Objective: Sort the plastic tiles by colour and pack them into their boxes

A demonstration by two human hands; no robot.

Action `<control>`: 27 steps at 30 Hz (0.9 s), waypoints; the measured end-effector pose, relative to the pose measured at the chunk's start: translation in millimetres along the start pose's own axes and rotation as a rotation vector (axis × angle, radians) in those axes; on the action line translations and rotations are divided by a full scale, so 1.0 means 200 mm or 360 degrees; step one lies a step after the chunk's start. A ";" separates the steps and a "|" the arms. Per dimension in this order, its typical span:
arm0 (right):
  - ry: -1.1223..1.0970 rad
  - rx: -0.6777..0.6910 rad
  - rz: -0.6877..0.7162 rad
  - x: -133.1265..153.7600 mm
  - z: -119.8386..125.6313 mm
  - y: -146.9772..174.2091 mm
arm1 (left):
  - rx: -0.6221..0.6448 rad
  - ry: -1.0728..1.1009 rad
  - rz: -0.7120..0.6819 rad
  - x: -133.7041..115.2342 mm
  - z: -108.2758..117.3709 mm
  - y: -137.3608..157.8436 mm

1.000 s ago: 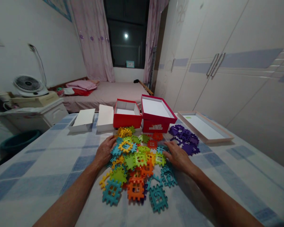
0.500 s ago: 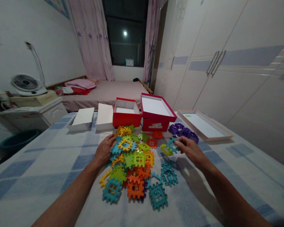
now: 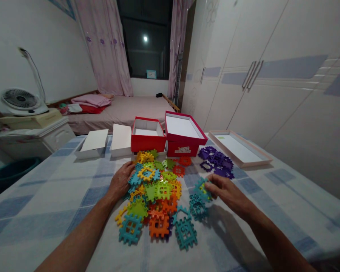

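A heap of colourful plastic interlocking tiles with notched edges covers the middle of the cloth. My left hand (image 3: 121, 182) rests against the heap's left side, its fingers stretched along the teal tiles (image 3: 135, 177) and their tips partly hidden. Between the thumb and fingers of my right hand (image 3: 222, 189) is a teal tile (image 3: 200, 185), right of the heap. A lime green tile (image 3: 204, 186) shows partly behind it. Just nearer to me lie more teal tiles (image 3: 198, 207). Orange tiles (image 3: 158, 226) and a yellow tile (image 3: 146, 173) are among the heap.
Purple tiles (image 3: 219, 162) lie in a group beyond my right hand. Behind the heap stand a red box (image 3: 147, 143) and a crimson box (image 3: 183, 148). A shallow pink-edged lid (image 3: 255, 164) is at the right, white boxes (image 3: 91, 153) at the left.
My right hand has come lower and nearer to me with the teal tile, which now overlaps the lime green one. My left hand stays by the heap. The view has turned slightly right.
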State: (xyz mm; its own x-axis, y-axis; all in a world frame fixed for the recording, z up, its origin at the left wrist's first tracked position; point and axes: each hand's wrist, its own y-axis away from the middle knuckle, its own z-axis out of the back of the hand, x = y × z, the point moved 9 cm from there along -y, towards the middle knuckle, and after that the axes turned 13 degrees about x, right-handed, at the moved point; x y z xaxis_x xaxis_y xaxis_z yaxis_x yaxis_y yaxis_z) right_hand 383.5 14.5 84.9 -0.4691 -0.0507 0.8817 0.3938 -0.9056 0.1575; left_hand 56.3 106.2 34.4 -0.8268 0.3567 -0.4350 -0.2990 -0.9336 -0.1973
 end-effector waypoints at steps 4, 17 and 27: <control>0.0512 0.0009 -0.0131 -0.07 -0.11 0.12 | 0.0027 -0.0010 -0.0006 -0.01 0.00 0.00; 0.0812 -0.0067 -0.0069 -0.11 -0.19 0.06 | -0.0013 0.0005 0.0010 0.01 0.00 0.00; 0.0606 -0.0083 -0.0038 -0.07 -0.21 0.12 | -0.0013 -0.0007 -0.0010 0.00 0.01 0.01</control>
State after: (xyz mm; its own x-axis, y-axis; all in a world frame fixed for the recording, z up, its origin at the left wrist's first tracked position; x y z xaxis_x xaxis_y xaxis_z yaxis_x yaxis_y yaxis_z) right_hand 366.8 -23.9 57.9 -0.7417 -0.1730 0.6481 0.3430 -0.9281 0.1448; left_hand 55.5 104.9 36.7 -0.8269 0.3626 -0.4298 -0.3004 -0.9310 -0.2076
